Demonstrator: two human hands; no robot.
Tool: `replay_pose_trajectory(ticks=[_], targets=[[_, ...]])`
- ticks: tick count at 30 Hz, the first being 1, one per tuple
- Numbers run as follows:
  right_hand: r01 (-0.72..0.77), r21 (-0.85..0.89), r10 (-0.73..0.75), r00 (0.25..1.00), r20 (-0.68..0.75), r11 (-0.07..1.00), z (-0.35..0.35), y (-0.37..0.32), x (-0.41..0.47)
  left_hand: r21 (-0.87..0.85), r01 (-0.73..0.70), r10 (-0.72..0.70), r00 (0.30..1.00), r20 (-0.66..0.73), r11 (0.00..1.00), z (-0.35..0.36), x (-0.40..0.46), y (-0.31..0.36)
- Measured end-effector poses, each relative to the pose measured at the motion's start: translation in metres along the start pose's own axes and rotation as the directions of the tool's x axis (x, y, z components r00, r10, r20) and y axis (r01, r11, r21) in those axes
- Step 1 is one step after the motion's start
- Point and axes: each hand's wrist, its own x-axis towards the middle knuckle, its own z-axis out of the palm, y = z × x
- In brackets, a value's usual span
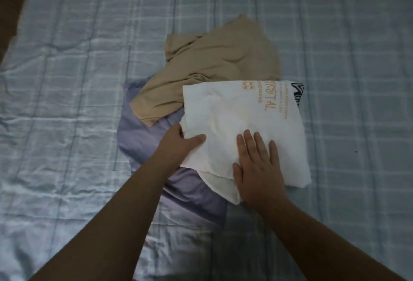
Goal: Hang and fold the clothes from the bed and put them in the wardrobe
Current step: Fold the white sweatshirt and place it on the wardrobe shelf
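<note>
Folded white shirt point(241, 124) with orange "TOTAL" print, left hand point(181, 144) pinching its edge, right hand point(259, 169) pressing flat.

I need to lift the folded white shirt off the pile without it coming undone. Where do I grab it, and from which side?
Take the white shirt by its left edge, where the left hand already pinches it, thumb on top; probably slide the right hand, now flat on top, under the near edge. The loose layers show at the near-left corner, so support there should keep them closed.

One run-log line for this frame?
fold | white printed T-shirt on bed | left hand grips edge | right hand presses flat
</note>
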Motion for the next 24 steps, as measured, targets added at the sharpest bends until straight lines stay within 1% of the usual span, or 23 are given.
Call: replay_pose_trajectory(ticks=[3, 7, 9, 11, 12, 15, 18, 20, 22, 24], targets=[[-0.004, 0.014, 0.004, 1.000, -0.019, 1.000, -0.001, 0.001, 0.001, -0.083, -0.118, 0.122, 0.992, 0.041, 0.990, 0.009, -0.023, 0.019], [-0.008, 0.101, 0.014, 0.998, -0.063, 0.995, -0.010, 0.007, -0.007, 0.018, -0.233, 0.227, 0.961, 0.160, 0.972, 0.048, -0.052, 0.047], [-0.025, 0.210, 0.059, 0.985, -0.159, 0.977, -0.015, 0.016, -0.018, 0.165, -0.316, 0.285, 0.940, 0.188, 0.934, 0.075, -0.061, 0.057], [-0.049, 0.333, 0.142, 0.955, -0.261, 0.942, -0.016, 0.031, -0.034, 0.310, -0.365, 0.322, 0.929, 0.183, 0.878, 0.107, -0.062, 0.058], [-0.058, 0.387, 0.180, 0.940, -0.288, 0.920, -0.016, 0.040, -0.043, 0.368, -0.360, 0.319, 0.933, 0.169, 0.857, 0.123, -0.063, 0.058], [-0.069, 0.531, 0.271, 0.911, -0.312, 0.845, -0.015, 0.068, -0.066, 0.381, -0.319, 0.297, 0.948, 0.115, 0.868, 0.168, -0.064, 0.054], [-0.069, 0.622, 0.345, 0.876, -0.336, 0.780, -0.018, 0.093, -0.072, 0.505, -0.269, 0.286, 0.957, 0.045, 0.820, 0.201, -0.062, 0.050], [-0.078, 0.675, 0.399, 0.854, -0.335, 0.734, -0.023, 0.107, -0.067, 0.535, -0.254, 0.287, 0.958, 0.022, 0.806, 0.213, -0.064, 0.050], [-0.070, 0.712, 0.420, 0.845, -0.330, 0.699, -0.033, 0.115, -0.059, 0.504, -0.251, 0.282, 0.959, 0.015, 0.826, 0.219, -0.068, 0.052], [-0.012, 0.704, 0.374, 0.853, -0.363, 0.710, -0.047, 0.117, -0.047, 0.357, -0.246, 0.251, 0.967, 0.034, 0.901, 0.219, -0.073, 0.054]])
